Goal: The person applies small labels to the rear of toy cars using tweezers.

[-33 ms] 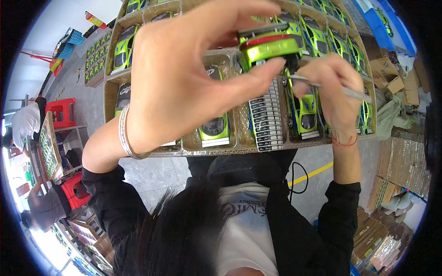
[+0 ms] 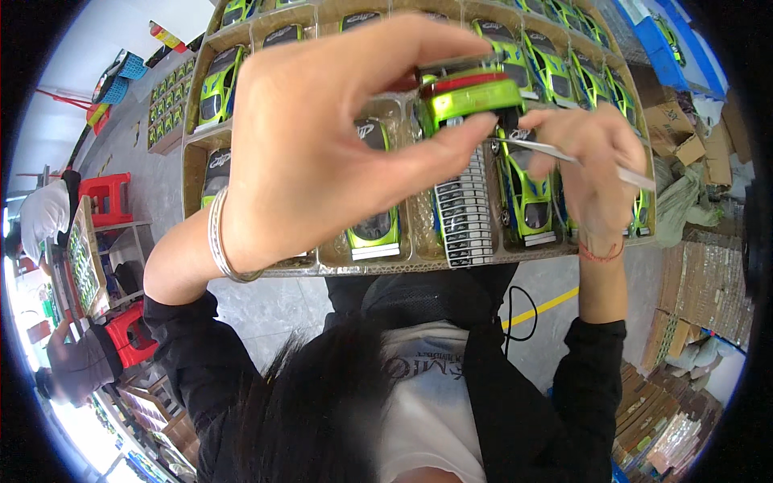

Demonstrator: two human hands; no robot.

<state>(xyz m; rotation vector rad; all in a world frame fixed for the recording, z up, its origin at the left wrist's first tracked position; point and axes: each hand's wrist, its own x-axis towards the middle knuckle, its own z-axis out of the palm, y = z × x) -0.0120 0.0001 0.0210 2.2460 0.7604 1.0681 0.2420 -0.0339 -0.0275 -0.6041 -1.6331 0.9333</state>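
My left hand (image 2: pixel 322 153) is raised close to the camera and pinches a small green toy car (image 2: pixel 471 95) with a red stripe between thumb and fingers. A silver bangle (image 2: pixel 221 241) sits on that wrist. My right hand (image 2: pixel 592 161) holds thin metal tweezers (image 2: pixel 564 153), whose tip touches the car's lower right corner. Beneath both hands lies a cardboard tray (image 2: pixel 193 173) divided into compartments, most holding a green toy car (image 2: pixel 527 201). A strip of black and white stickers (image 2: pixel 465 217) lies in one compartment.
Stacks of flat cardboard boxes (image 2: pixel 700 290) stand at the right, with a blue crate (image 2: pixel 668 36) above them. At the left are red stools (image 2: pixel 109 193), another tray of cars (image 2: pixel 84 262) and other people. A yellow line (image 2: pixel 539 306) crosses the grey floor.
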